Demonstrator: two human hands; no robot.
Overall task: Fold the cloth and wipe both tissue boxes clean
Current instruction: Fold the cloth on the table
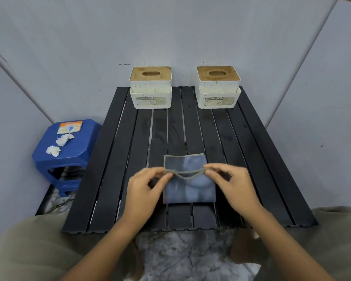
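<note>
Both hands pinch the blue cloth's (pixel 188 185) raised edge, left hand (pixel 145 188) and right hand (pixel 234 183) at opposite ends; it runs crosswise, the fold going away toward the tissue boxes (pixel 151 88).

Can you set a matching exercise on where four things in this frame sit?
Things:
1. cloth
2. left tissue box
3. right tissue box
4. crumpled tissues

Places:
A. far right of the black table
B. on the blue stool
C. pinched by left hand and right hand
D. far left of the black table

Pairs: 1-C, 2-D, 3-A, 4-B
</note>
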